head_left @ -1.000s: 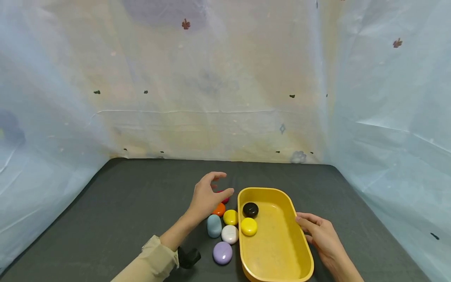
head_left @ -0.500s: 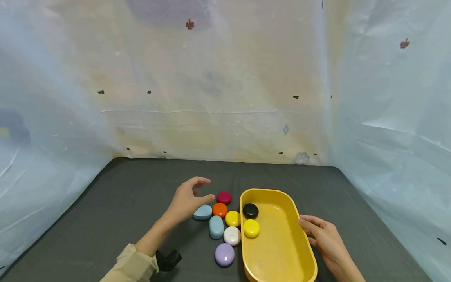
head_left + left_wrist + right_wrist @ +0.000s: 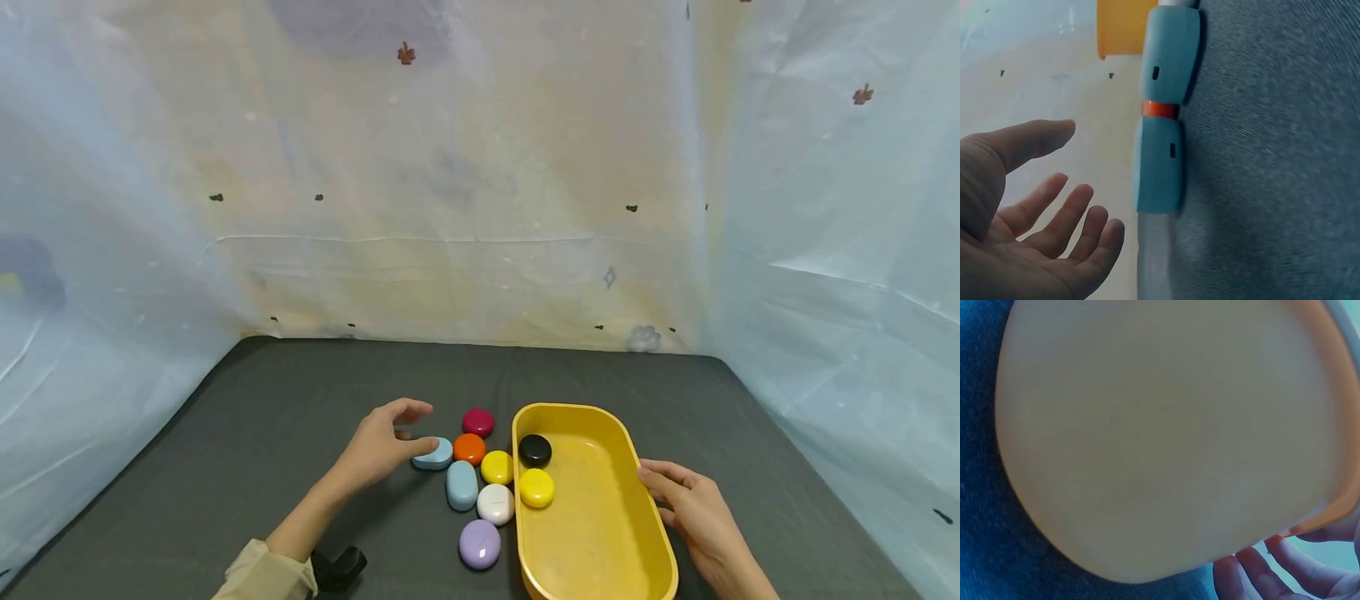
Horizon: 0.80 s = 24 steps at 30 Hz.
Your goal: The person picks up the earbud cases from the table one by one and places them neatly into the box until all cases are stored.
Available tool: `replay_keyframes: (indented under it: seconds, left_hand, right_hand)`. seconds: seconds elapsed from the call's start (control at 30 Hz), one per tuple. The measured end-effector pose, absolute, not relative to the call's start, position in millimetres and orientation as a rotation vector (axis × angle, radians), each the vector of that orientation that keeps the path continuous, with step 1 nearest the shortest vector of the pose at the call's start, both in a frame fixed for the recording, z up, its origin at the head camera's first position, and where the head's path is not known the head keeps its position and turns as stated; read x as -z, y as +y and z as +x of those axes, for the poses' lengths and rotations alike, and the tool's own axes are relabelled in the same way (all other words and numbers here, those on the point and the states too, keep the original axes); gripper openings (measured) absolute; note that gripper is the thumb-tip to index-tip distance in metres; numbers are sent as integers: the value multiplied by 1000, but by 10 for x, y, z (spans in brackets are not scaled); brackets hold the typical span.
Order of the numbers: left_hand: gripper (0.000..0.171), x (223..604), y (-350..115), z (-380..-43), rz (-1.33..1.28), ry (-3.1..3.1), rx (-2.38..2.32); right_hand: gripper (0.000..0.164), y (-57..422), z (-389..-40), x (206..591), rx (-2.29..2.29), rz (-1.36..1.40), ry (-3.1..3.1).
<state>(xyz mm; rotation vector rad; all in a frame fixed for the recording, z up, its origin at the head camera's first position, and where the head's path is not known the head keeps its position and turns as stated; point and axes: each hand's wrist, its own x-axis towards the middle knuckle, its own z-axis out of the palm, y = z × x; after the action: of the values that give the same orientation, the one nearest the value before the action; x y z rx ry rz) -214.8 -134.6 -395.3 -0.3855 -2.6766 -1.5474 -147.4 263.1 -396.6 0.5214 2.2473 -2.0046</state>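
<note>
From where I stand, the left hand (image 3: 382,446) hangs just left of the lower centre of the frame, thumb and fingers spread well apart with nothing between them. Its thumb tip passes in front of a light blue piece (image 3: 440,454); the left wrist view shows a gap between the fingers and that piece.

The right hand (image 3: 693,508), at the lower right, holds the right-hand rim of a yellow tray (image 3: 600,533), thumb at the edge and fingers against the outer wall. The tray sits right of the lower centre, its near end touching the bottom of the frame. Inside, along its left wall, lie a black piece (image 3: 535,451) and, just below it, a bright yellow piece (image 3: 537,487).

Left of the tray there's a loose cluster on the dark bench (image 3: 360,367): a crimson piece (image 3: 477,422) at the top, an orange piece (image 3: 469,449) beneath it, another yellow piece (image 3: 497,467) close to the tray, an oblong blue piece (image 3: 462,486), a white piece (image 3: 496,505), and a purple piece (image 3: 479,545) lowest. A beige sleeve (image 3: 270,571) shows at the lower left. Pale printed sheeting (image 3: 480,167) fills the upper frame.
</note>
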Motion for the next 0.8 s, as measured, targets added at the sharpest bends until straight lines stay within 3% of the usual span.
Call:
replay_keyframes:
  seconds: [0.8]
  left_hand:
    - [44, 4102, -1394, -2257, -442, -2720, 1529]
  right_hand:
    - [46, 2654, -1477, 3987, 1967, 525, 2265]
